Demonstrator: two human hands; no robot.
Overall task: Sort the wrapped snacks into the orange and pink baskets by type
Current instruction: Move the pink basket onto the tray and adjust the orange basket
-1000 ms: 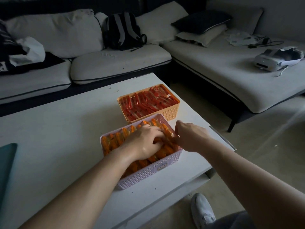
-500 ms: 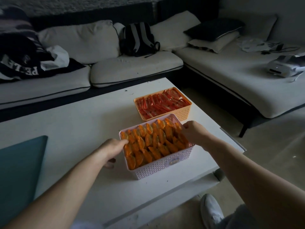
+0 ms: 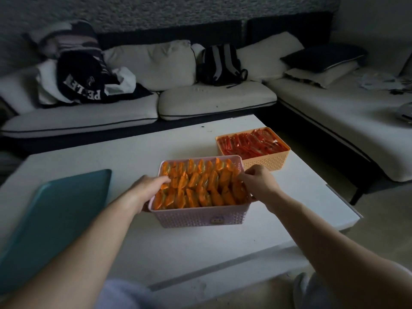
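A pink basket point(image 3: 196, 217) stands on the white table point(image 3: 93, 152), packed with rows of orange wrapped snacks point(image 3: 200, 186). Behind it to the right, an orange basket point(image 3: 265, 162) holds red wrapped snacks point(image 3: 249, 143). My left hand point(image 3: 147, 190) grips the pink basket's left rim, fingers curled over the edge onto the snacks. My right hand point(image 3: 256, 181) holds the basket's right rim, with pinched fingertips touching the snacks at the far right corner.
A teal tray point(image 3: 55, 215) lies on the table's left side. A white sofa point(image 3: 211, 101) wraps around the back and right, with a black backpack point(image 3: 220, 65), dark clothing point(image 3: 82, 81) and cushions. My shoe point(image 3: 305, 291) shows below the table's near edge.
Both hands left the snack pile and took the pink basket by its sides. The basket has turned square to me, and my view swung left, showing more of the teal tray.
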